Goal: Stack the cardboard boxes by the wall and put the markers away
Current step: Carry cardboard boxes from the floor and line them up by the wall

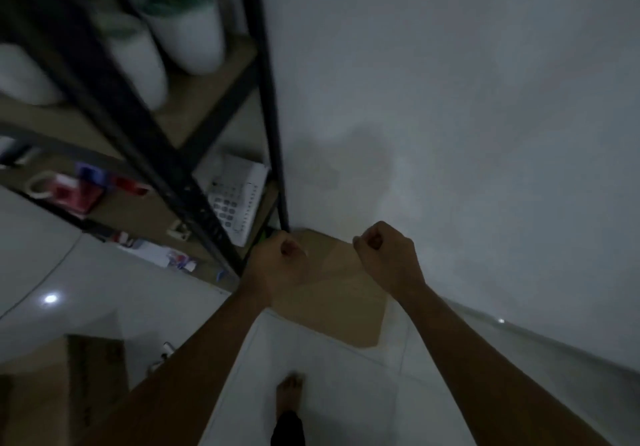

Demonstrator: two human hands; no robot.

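A brown cardboard box (337, 293) stands on the floor against the white wall, right beside the black shelf's leg. My left hand (278, 262) hovers over the box's left part with its fingers curled shut. My right hand (388, 255) is above the box's right far corner, also closed in a fist. Neither hand visibly holds anything. A second cardboard box (62, 390) sits on the floor at the lower left. A small dark-and-white object that may be a marker (162, 355) lies next to it; the dim, blurred image hides its details.
A black metal shelf unit (273, 116) rises on the left with white plant pots (187, 30), a white telephone (235, 196) and coloured items (79, 189). The white wall (450, 99) fills the right. My bare foot (289, 393) stands on pale floor tiles.
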